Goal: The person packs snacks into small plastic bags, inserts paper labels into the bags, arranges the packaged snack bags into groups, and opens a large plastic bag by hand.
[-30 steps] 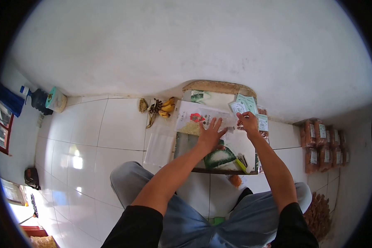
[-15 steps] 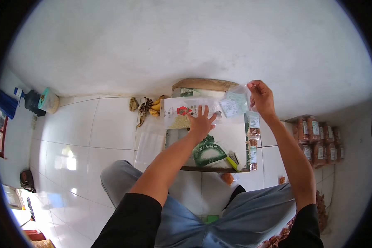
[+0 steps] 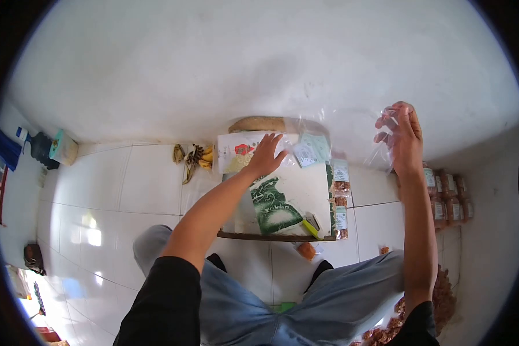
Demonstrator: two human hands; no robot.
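My left hand (image 3: 266, 157) lies with fingers spread on a white printed plastic bag (image 3: 229, 151) with a red logo, on the low table (image 3: 305, 199). Raised off to the right, my right hand (image 3: 406, 138) pinches a clear plastic bag (image 3: 360, 135), which stretches left towards the table. A stack of pale green printed labels (image 3: 312, 151) sits between the hands at the table's far side. Near the front edge lies a yellow-green stapler (image 3: 312, 227), beside a dark green print on the tabletop.
Labelled packs of brown food (image 3: 341, 219) stand along the table's right side. More packs (image 3: 448, 199) are stacked by the wall. Bananas (image 3: 205, 158) lie to the left. An orange-brown piece in plastic (image 3: 306, 250) is on the floor before my feet.
My right hand has moved right and slightly up, drawing the clear bag away from the labels. My left hand stays on the printed bag. The view has shifted slightly.
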